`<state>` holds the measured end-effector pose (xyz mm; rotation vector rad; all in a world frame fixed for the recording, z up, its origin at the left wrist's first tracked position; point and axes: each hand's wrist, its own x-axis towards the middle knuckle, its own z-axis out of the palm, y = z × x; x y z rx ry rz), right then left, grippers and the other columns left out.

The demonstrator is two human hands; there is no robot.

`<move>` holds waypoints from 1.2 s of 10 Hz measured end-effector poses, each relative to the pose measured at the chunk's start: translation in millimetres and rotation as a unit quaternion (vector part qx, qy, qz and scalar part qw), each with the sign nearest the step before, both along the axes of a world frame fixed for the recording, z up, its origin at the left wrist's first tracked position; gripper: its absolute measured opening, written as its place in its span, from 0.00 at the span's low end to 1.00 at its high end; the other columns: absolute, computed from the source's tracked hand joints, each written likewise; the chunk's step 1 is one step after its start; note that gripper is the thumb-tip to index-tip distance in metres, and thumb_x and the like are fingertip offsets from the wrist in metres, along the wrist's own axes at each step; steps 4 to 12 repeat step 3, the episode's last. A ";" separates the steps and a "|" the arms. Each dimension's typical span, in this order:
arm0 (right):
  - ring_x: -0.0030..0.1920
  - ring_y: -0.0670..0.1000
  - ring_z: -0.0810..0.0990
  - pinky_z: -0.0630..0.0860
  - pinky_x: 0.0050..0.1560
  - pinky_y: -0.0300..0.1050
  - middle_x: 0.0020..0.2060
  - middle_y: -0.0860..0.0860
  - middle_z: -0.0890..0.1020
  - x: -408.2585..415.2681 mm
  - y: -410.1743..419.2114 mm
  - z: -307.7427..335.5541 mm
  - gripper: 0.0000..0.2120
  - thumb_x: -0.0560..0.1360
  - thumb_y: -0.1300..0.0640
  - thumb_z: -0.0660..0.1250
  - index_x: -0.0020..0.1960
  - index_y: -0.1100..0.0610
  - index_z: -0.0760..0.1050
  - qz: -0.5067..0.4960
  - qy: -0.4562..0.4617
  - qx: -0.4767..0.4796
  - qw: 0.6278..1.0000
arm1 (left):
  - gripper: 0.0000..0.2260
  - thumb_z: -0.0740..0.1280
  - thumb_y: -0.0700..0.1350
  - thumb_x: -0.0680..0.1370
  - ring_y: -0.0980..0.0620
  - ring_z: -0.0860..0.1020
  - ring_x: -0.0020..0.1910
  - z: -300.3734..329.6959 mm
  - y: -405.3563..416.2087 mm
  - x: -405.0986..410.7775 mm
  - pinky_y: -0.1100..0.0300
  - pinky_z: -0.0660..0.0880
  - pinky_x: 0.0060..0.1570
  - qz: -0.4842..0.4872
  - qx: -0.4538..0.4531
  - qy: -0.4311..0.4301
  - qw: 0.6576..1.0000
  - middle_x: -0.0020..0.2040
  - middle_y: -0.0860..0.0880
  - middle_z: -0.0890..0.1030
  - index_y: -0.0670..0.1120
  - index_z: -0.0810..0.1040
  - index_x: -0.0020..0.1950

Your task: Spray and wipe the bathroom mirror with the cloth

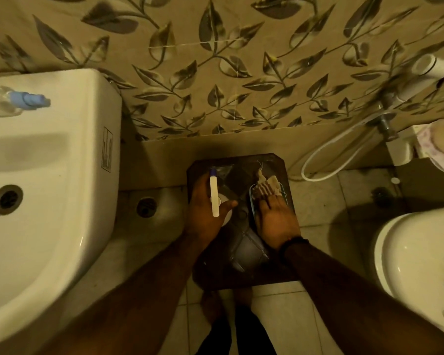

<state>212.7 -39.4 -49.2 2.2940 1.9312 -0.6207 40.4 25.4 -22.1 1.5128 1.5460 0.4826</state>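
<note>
Wiping is in hand: right hand point(272, 216) presses cloth point(265, 187) flat on mirror point(241, 254), left hand point(207, 211) grips spray bottle point(214, 193); next, I judge, wipe across the glass.

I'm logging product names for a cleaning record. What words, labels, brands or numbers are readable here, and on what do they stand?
No text can be read.
Sticker on the side of the white cistern: printed marks, too blurred to read.
White spray bottle held in the left hand: no label visible.
Blue-capped bottle on the cistern: blurred, no label readable.
Cloth under the right hand: stripes only, no lettering.
</note>
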 end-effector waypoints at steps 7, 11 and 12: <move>0.56 0.61 0.77 0.76 0.53 0.53 0.55 0.58 0.80 2.5 1.5 13.4 0.19 0.72 0.51 0.69 0.61 0.59 0.77 0.036 -0.044 0.126 0.990 | 0.52 0.81 0.52 0.66 0.51 0.63 0.77 11.8 -12.5 -26.9 0.54 0.66 0.72 -0.054 0.020 -0.006 0.998 0.81 0.52 0.60 0.52 0.53 0.82; 0.56 0.61 0.77 0.76 0.53 0.53 0.55 0.58 0.80 2.5 1.5 13.4 0.19 0.72 0.51 0.69 0.61 0.59 0.77 0.036 -0.044 0.126 0.990 | 0.52 0.81 0.52 0.66 0.51 0.63 0.77 11.8 -12.5 -26.9 0.54 0.66 0.72 -0.054 0.020 -0.006 0.998 0.81 0.52 0.60 0.52 0.53 0.82; 0.56 0.61 0.77 0.76 0.53 0.53 0.55 0.58 0.80 2.5 1.5 13.4 0.19 0.72 0.51 0.69 0.61 0.59 0.77 0.036 -0.044 0.126 0.990 | 0.52 0.81 0.52 0.66 0.51 0.63 0.77 11.8 -12.5 -26.9 0.54 0.66 0.72 -0.054 0.020 -0.006 0.998 0.81 0.52 0.60 0.52 0.53 0.82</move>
